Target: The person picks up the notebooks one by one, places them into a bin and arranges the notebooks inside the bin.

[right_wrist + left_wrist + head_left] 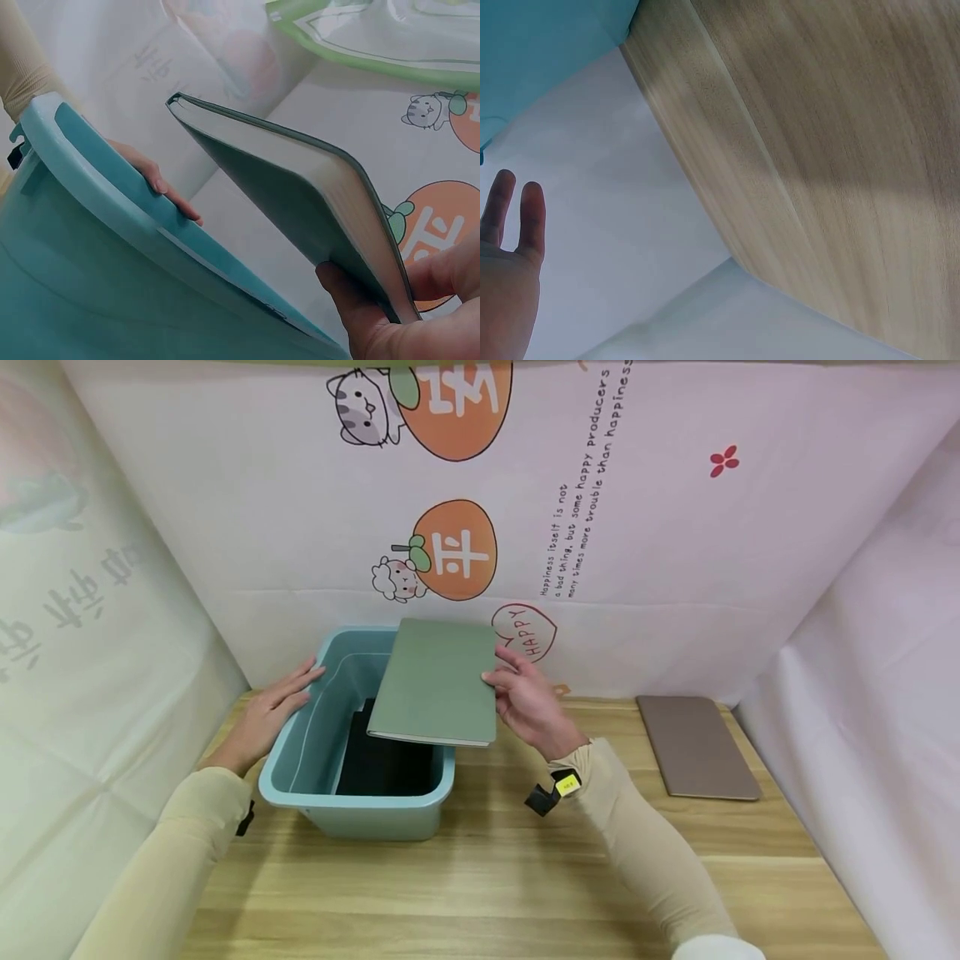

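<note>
way in: left and front of bin | obstacle: green notebook over right rear | left rim: left hand (touching)

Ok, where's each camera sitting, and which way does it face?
Head: worn there, faces forward and down at the bin, green notebook and table; left hand, right hand and sleeves show.
Left wrist: worn there, faces the table, white sheet and bin; part of the left hand shows.
Right wrist: worn there, faces the green notebook and bin; right hand close, left hand beyond.
Shared: head and right wrist both show bin, green notebook, both hands.
</note>
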### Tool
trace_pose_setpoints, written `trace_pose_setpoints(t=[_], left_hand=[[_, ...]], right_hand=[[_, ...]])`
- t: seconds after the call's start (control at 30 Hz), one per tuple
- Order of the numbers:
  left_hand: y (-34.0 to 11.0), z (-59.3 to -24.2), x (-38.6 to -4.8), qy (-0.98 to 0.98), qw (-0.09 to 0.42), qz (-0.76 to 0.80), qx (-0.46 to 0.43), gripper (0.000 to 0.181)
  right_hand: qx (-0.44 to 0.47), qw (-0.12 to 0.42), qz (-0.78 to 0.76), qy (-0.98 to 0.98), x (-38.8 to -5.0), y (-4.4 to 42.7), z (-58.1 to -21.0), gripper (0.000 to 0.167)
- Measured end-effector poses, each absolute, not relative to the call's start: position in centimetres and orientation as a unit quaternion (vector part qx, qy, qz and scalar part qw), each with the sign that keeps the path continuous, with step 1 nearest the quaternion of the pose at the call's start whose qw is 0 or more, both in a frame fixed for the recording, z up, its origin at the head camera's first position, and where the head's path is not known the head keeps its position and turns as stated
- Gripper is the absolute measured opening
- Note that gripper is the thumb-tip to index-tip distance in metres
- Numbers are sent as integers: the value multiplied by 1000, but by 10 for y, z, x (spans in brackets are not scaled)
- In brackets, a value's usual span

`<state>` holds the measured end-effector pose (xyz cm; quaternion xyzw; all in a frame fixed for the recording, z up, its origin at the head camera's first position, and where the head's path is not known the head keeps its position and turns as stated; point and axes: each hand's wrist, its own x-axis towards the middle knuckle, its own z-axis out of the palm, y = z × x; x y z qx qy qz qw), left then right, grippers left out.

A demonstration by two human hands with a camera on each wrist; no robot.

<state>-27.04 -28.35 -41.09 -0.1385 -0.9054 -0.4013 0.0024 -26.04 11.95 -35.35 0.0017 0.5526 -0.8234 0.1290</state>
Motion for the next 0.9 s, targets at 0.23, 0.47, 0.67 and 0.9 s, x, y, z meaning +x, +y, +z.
trace_pose_setpoints(t=[0.23, 0.47, 0.67, 0.9], left_hand=[[-285, -410, -269, -907, 3, -399, -135, 46], [-285, -409, -268, -908, 2, -398, -134, 46], [-284, -409, -267, -905, 0, -404, -132, 47], [-284, -409, -269, -904, 1, -405, -138, 47]], right_hand=[[-4, 134, -831, 539, -265, 105, -351, 69], [-6, 136, -834, 534, -268, 93, -349, 68], [-5, 139, -834, 534, -269, 84, -350, 70], [4, 145, -834, 532, -270, 74, -354, 69]])
